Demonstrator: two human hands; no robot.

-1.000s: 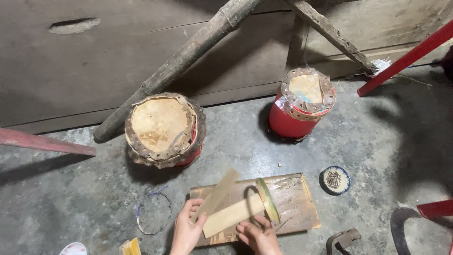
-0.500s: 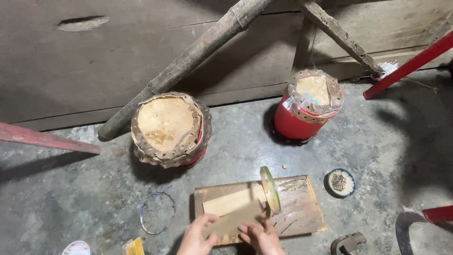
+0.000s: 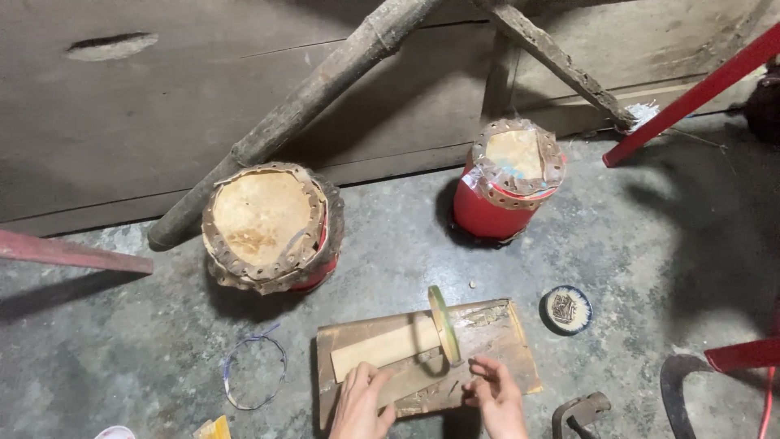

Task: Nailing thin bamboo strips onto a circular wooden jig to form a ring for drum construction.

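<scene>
A brown wooden board point(image 3: 496, 333) lies flat on the concrete floor in front of me. On it rests a pale flat strip point(image 3: 382, 348) that passes through an upright greenish ring point(image 3: 444, 323). My left hand point(image 3: 361, 401) presses on the near end of the strip and the board. My right hand point(image 3: 494, 397) hovers at the board's near edge just right of the ring, fingers spread, holding nothing.
Two red drums with raw hide tops stand beyond the board, a large one point(image 3: 272, 228) at left and a smaller one point(image 3: 508, 183) at right. A wire loop point(image 3: 253, 372), a small round tin point(image 3: 566, 310), thick bamboo poles point(image 3: 325, 89) and red bars point(image 3: 691, 97) lie around.
The pale strip, earlier lifted at an angle in my left hand, now lies flat on the board through the ring. My right hand has let go of the ring.
</scene>
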